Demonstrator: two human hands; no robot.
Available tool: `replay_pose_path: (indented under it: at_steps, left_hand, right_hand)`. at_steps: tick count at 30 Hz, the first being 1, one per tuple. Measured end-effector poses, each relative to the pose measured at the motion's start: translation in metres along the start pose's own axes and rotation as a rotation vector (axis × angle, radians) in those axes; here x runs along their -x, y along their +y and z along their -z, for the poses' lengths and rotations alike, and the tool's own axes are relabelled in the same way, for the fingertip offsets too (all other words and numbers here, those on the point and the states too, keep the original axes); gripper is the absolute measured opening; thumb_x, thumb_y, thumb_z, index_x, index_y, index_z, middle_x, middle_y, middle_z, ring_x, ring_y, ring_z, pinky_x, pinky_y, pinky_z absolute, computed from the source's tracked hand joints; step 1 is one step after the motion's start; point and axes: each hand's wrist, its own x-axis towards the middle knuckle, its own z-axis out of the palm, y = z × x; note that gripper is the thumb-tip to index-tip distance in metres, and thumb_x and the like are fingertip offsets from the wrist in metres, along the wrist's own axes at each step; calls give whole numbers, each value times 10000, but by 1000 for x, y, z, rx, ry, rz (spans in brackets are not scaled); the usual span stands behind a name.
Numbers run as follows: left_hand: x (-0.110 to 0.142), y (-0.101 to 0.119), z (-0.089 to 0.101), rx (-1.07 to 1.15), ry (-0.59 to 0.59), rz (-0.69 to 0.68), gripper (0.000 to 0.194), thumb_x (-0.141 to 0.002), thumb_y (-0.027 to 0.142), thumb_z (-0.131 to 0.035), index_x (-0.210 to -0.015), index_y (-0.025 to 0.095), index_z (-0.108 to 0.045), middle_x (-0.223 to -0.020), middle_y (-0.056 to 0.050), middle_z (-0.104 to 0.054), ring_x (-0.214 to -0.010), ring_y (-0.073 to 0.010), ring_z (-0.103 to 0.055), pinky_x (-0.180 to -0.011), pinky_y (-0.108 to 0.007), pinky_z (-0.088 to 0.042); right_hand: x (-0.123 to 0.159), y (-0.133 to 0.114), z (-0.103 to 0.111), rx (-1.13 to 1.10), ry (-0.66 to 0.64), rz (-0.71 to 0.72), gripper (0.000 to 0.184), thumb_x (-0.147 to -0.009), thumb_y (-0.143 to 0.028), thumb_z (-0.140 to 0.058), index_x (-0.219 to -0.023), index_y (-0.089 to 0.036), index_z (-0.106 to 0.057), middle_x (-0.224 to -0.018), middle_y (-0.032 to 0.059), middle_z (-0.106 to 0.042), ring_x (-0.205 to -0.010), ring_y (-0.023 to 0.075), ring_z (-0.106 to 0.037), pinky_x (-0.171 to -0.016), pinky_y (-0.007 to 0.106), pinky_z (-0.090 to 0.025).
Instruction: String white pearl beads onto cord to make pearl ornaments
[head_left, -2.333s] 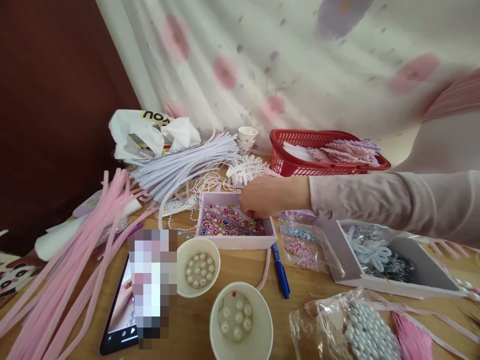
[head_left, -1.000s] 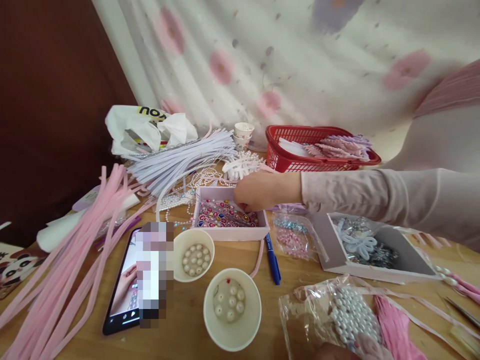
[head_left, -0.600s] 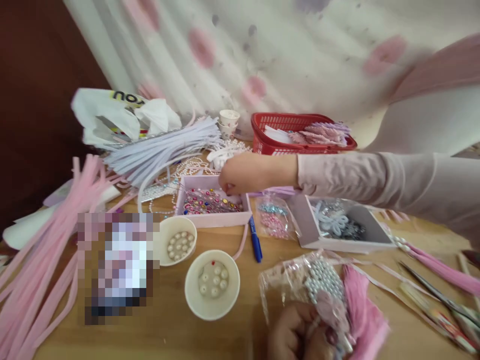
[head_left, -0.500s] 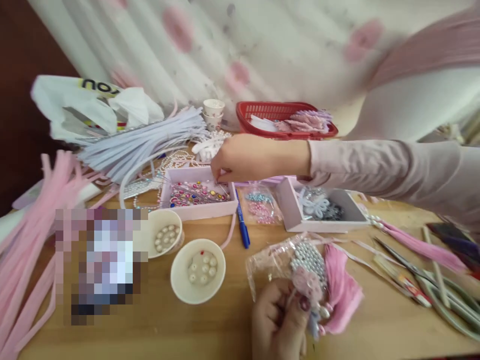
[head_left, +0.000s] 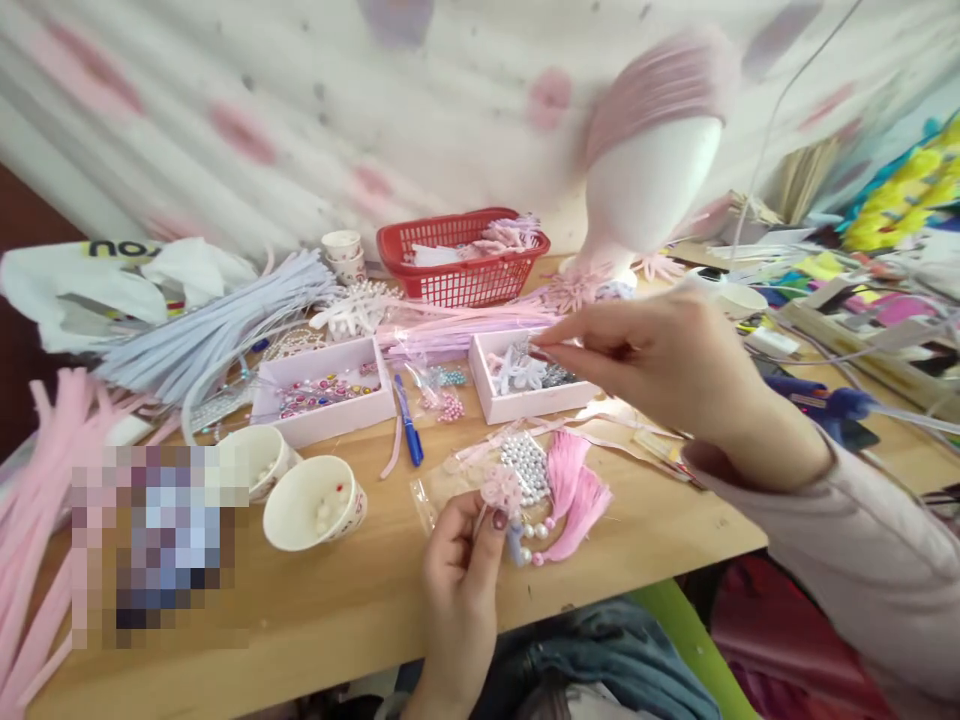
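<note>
My left hand (head_left: 469,555) is closed, thumb and fingers pinching a pale pink flower ornament (head_left: 501,488) with a greyish-blue piece below it. Just beyond lie a clear bag of silvery beads (head_left: 525,465) and pink tassels (head_left: 574,495) with pearl beads; whether these join the flower I cannot tell. My right hand (head_left: 645,355) is pinched, its fingertips over the right white box (head_left: 536,407), which holds pale bow-shaped pieces (head_left: 519,370) and dark grey bits. Anything between those fingertips is too small to make out.
Left of the blue pen (head_left: 409,425) stand a box (head_left: 330,425) of coloured gem pins and paper cups (head_left: 300,515) with pearls. Behind are a red basket (head_left: 465,280) and a white mannequin head (head_left: 652,180). A blue glue gun (head_left: 817,400) lies right; pipe cleaners (head_left: 217,315) lie left.
My right hand has moved from the gem-pin box to the right over the other white box. The left hand still holds the flower. The view has shifted right and shows more of the table.
</note>
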Motion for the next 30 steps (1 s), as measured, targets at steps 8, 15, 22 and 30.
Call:
replay_pose_path:
  at_steps: [8,15,22,30]
  left_hand:
    - [-4,18,-1,-913,-34,-1195,196,-948,91,-547,-1061,226,-636,-727,-37,-736,-605,-176,-701,-552,-260,-506]
    - [-5,50,-8,-1306,-249,-1533,214,-976,125,-437,-1011,176,-643,-575,-1,-603,-456,-156,-581,-418,-300,-379]
    - [-2,32,-18,-777,-227,-845,146,-994,173,-498,-972,238,-627,-662,12,-656,-521,-129,-600,-507,-220,-461]
    - [6,12,-24,-244,-184,-154,238,-912,460,-663,-907,229,-723,-784,-43,-731,-682,-176,-673,-619,-240,-549]
  right_hand:
    - [118,-1,-3,-183,271,-322,176,-894,-187,-695,-920,-342,-773,-554,-57,-671,-411,142,-570,-484,281,-463]
    - [153,-3,-5,-265,359,-500,305,-886,-133,-696,-952,-423,-765,-694,-60,-767,-436,175,-580,-415,319,-451]
    - [149,-12,-12,-364,301,-415,310,-846,-77,-730,-943,-370,-764,-719,-58,-774,-539,167,-663,-502,294,-484]
    - [125,-17,-21,-393,82,-153,219,-904,-81,-671,-1026,-252,-732,-645,-54,-736,-455,114,-594,-486,250,-455]
